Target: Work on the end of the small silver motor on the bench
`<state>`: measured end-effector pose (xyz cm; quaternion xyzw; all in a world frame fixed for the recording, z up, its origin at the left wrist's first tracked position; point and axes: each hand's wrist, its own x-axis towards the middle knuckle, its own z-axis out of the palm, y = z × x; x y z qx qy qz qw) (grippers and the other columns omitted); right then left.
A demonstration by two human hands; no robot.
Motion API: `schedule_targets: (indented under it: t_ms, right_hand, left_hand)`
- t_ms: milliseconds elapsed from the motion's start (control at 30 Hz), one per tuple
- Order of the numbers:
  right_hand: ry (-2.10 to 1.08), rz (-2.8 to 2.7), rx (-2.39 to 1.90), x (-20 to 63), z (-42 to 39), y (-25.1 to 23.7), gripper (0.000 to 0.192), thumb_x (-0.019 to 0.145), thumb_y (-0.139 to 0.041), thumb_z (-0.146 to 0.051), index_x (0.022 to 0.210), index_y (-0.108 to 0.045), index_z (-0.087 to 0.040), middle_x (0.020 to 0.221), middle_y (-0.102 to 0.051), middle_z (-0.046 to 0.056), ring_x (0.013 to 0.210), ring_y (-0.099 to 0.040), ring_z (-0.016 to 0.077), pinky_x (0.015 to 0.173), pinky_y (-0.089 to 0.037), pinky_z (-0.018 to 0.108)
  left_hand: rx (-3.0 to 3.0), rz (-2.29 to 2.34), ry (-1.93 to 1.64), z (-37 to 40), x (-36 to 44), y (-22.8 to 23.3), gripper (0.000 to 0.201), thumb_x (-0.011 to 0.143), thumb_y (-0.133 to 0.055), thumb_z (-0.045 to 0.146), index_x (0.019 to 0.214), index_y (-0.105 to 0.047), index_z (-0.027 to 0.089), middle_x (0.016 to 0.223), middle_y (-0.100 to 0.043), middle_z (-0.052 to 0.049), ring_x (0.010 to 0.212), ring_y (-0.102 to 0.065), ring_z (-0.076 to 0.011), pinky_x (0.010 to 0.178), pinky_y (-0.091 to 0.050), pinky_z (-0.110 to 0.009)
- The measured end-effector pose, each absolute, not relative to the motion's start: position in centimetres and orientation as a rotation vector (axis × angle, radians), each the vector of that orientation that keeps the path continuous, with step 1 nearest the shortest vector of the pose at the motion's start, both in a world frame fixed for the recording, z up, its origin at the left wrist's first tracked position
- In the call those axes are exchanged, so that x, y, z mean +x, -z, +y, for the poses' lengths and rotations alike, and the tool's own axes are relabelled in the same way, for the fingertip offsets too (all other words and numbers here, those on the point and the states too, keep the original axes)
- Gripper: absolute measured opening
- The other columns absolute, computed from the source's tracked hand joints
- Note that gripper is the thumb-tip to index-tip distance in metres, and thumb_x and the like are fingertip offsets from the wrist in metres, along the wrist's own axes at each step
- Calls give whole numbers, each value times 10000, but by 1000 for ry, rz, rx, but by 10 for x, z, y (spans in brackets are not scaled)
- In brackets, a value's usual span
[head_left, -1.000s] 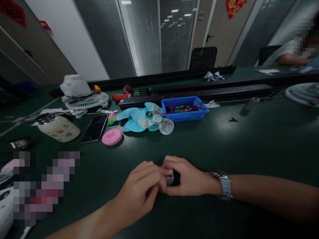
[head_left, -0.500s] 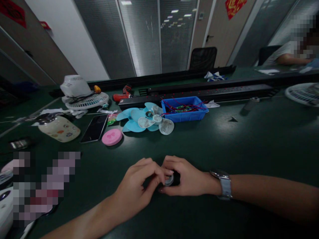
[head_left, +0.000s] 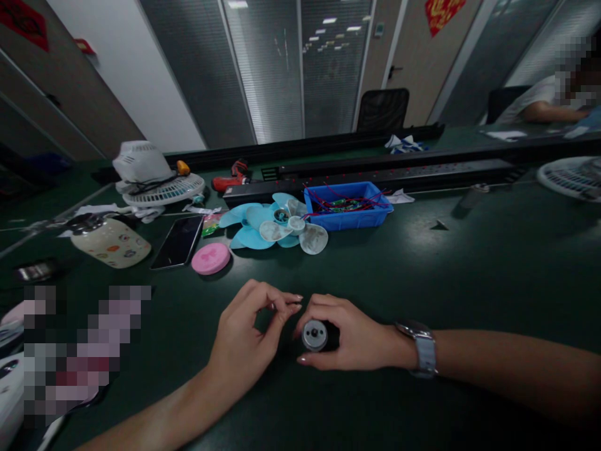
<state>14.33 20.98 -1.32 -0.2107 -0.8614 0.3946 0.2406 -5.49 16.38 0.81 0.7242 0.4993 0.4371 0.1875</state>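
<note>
Head view: one small round motor point(head_left: 314, 335) sits gripped in the right hand point(head_left: 350, 335); the left hand point(head_left: 244, 338) beside it pinches thumb to fingertips, contents unclear. Beyond lie two fan blades point(head_left: 275, 228) and one blue bin point(head_left: 347, 205) of red wires on the green table point(head_left: 469, 269).

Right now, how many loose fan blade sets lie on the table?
2: a blue fan blade left of the blue bin, and a white fan blade overlapping it in front. More may be hidden among the clutter.
</note>
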Motion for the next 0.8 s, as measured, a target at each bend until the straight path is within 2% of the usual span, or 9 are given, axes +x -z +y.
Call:
schedule_targets:
  t_ms: [167,300,400,567,800]
  right_hand:
    - [-1083,-2360,-590,144,209,11,299,739,-780,-325,980,-676,-182,947,-616,20,873,-591,136,778,-455,258]
    - [-1090,-2357,-592,144,209,11,300,734,-784,-323,979,-679,-187,944,-614,17,867,-588,135,773,-454,260]
    - [-1092,-2355,-592,144,209,11,299,736,-784,-319,980,-676,-184,942,-618,16,870,-590,134,782,-453,260]
    - [-1087,-2367,-582,144,209,11,303,743,-778,-334,974,-671,-170,947,-622,25,882,-588,141,794,-452,263]
    - [-996,-2410,-598,142,211,15,331,732,-776,-376,935,-651,-147,848,-567,11,766,-534,133,678,-420,256]
  left_hand:
    - [2036,1587,-898,175,-59,7,180,784,-577,8,777,-581,188,823,-589,-13,801,-669,-181,713,-561,-333]
    - [2083,1646,-797,177,-61,13,195,765,-580,4,770,-610,197,816,-575,-14,792,-639,-199,721,-564,-385]
    - [2080,1630,-835,177,-62,12,200,774,-567,1,761,-601,198,813,-579,-12,800,-649,-197,717,-568,-375]
    - [1952,1493,-1102,172,-60,5,154,831,-592,64,763,-558,198,833,-579,2,830,-697,-159,740,-580,-299]
    - [1982,1409,-1153,157,-51,-6,173,825,-619,66,741,-551,201,765,-602,11,786,-680,-147,662,-544,-252]
